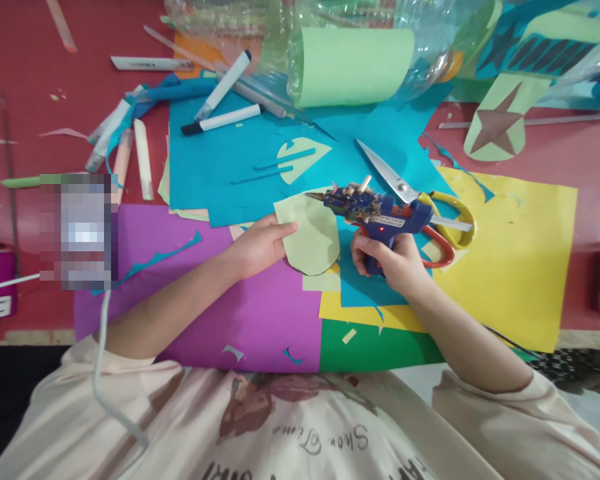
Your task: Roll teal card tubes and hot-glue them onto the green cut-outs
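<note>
My left hand [265, 247] pinches the left edge of a pale green paper cutout [313, 240] with a straight top and rounded bottom. In my right hand [393, 260] is a blue hot glue gun [380, 217], its red light lit and a white glue stick poking out of its back. Its nozzle points left, over the top of the cutout; whether it touches the paper I cannot tell. Scraps cling to the gun's front. Just behind it lie scissors [405, 187] with yellow and red handles, partly covered by the gun. Above the cutout rests a green leaf-shaped piece [303, 160] with thin blue strips across it.
Blue [205, 167], purple [275, 320] and yellow paper sheets [520, 253] cover the red table. Several markers [230, 119] lie at upper left. A plastic bottle wrapped in green paper [355, 67] lies at the back. A brown star on green paper [497, 127] is at right.
</note>
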